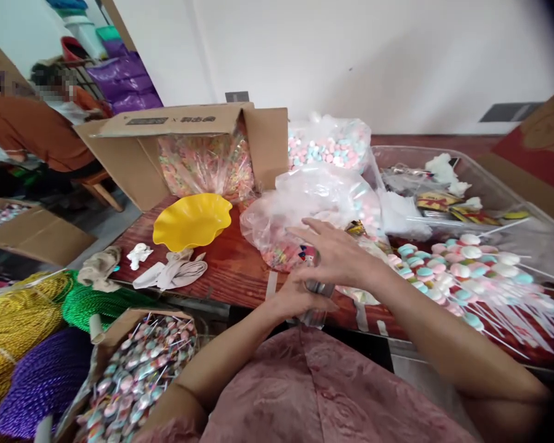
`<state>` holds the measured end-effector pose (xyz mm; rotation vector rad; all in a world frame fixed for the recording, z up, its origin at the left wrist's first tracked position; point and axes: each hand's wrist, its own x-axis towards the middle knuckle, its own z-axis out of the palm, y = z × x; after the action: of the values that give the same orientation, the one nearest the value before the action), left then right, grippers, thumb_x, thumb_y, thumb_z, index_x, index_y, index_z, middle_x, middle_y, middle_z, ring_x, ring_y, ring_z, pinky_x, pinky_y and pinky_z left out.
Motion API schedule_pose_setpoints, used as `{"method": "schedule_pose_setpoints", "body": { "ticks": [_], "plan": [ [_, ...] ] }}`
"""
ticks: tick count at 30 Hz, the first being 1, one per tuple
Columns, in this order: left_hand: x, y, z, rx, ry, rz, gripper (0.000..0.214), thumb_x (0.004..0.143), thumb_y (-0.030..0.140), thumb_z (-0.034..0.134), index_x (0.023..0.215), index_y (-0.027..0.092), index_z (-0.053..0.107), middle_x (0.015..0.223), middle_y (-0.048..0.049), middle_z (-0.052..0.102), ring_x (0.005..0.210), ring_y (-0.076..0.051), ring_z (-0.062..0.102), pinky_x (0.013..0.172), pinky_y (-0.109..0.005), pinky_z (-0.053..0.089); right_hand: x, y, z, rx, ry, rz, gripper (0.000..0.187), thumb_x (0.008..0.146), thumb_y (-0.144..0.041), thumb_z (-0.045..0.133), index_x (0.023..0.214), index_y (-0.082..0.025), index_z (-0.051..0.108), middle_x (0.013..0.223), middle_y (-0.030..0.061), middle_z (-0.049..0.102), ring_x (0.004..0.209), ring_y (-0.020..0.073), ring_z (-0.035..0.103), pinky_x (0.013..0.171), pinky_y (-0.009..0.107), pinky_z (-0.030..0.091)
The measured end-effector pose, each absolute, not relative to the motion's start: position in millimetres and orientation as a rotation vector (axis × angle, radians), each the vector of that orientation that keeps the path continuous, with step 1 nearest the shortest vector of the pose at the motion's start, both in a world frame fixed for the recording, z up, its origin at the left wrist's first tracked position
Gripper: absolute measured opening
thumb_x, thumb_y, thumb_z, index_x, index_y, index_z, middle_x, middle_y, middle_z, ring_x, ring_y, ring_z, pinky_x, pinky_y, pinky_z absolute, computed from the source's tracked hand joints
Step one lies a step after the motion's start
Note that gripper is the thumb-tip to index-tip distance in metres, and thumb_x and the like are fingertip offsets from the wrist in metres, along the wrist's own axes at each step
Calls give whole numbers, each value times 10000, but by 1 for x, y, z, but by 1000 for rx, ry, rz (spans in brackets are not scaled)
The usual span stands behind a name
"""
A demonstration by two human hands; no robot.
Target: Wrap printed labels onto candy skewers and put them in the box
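Note:
My left hand [300, 296] is at the table's near edge, its fingers curled round a greyish, see-through cylindrical thing [314, 317], mostly covered by the hand. Just above it, my right hand [335, 251] has its fingers spread over a small patch of dark blue and red print [307, 253]; I cannot tell whether that print belongs to the cylinder. Behind my hands sits a clear plastic bag [281, 215] with colourful small pieces low inside. To the right, a heap of pastel marshmallow lollipops [461, 264] lies with white sticks pointing toward me.
A yellow wavy-rimmed bowl [191, 221] and white gloves [173, 274] lie left. Behind stand an open carton [120, 163] and a bag of pastel sweets [327, 144]. A clear bin [471, 166] is right. Below left is a box of wrapped lollipops [143, 363]. People sit far left.

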<state>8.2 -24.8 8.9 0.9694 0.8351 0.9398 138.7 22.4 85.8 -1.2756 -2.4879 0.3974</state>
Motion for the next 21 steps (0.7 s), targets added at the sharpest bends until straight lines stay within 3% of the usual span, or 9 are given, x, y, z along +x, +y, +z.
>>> {"method": "schedule_pose_setpoints", "body": {
  "ticks": [2, 5, 9, 13, 16, 18, 21],
  "plan": [
    [9, -22, 1, 1200, 950, 938, 439, 454, 114, 858, 860, 142, 694, 918, -47, 687, 952, -254, 605, 855, -356, 476, 131, 25, 88, -1353, -2635, 350, 611, 740, -370, 708, 1338, -303, 607, 1236, 106, 667, 1153, 358, 608, 968, 477, 466],
    [4, -15, -9, 1498, 1160, 915, 554, 496, 169, 828, 1015, 147, 635, 974, -49, 671, 906, -247, 602, 827, -367, 476, 128, 29, 81, -1460, -2687, 271, 409, 792, -258, 578, 1177, -258, 715, 958, 104, 748, 944, 319, 684, 840, 413, 496],
    [-3, -7, -13, 1735, 1379, 813, 586, 529, 226, 806, 1072, 163, 594, 903, -33, 652, 801, -226, 596, 753, -340, 462, 136, 35, 62, -1440, -2411, 333, 491, 790, -163, 498, 1244, -212, 680, 1051, 95, 748, 997, 278, 678, 908, 384, 484],
    [-4, -8, -11, 1850, 1489, 765, 571, 552, 238, 790, 1092, 193, 611, 885, -49, 644, 819, -259, 603, 773, -351, 445, 153, 51, 42, -1313, -1922, 798, 607, 724, -114, 483, 1309, -180, 627, 992, 62, 750, 892, 224, 700, 856, 351, 533],
    [-2, -12, -9, 1896, 1429, 794, 556, 560, 212, 776, 1096, 201, 626, 926, -63, 648, 867, -267, 602, 795, -341, 435, 167, 61, 31, -1293, -1777, 1164, 483, 672, -117, 480, 1075, -162, 741, 829, 46, 748, 769, 204, 699, 766, 326, 555],
    [-1, -14, -6, 1864, 1363, 775, 574, 551, 196, 779, 1107, 188, 633, 910, -51, 644, 835, -244, 592, 777, -328, 433, 177, 62, 25, -1250, -1759, 1277, 352, 682, -145, 502, 907, -172, 771, 822, 44, 754, 808, 206, 696, 791, 323, 552],
    [-1, -13, 1, 1612, 1188, 768, 622, 508, 187, 822, 1099, 162, 630, 826, -6, 616, 719, -173, 552, 692, -288, 425, 190, 56, 19, -1204, -1639, 1222, 266, 762, -290, 613, 963, -204, 766, 944, 45, 760, 880, 211, 684, 789, 325, 551]
  ]
}}
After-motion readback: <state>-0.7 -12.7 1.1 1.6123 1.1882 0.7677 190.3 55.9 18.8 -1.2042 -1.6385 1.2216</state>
